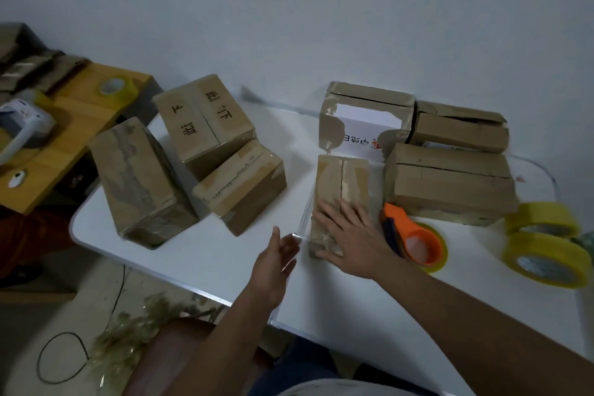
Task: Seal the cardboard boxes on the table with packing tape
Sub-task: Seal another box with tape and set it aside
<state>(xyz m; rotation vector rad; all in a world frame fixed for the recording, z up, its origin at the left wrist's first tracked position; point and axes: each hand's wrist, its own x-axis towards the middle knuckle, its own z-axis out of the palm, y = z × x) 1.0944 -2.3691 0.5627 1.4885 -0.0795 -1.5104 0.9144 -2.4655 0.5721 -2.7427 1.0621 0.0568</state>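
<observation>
1. Table [199, 254]: small box [340, 190] near centre, right hand [347, 235] resting on it.
2. Left hand [273, 267] at its 8 o'clock.
3. Tape dispenser [414, 241] just beside it at 4 o'clock.
4. Three boxes [205, 138] at 9 o'clock.
5. Three more boxes [450, 183] from 12 to 3 o'clock.
6. Two tape rolls [546, 254] far right.
</observation>
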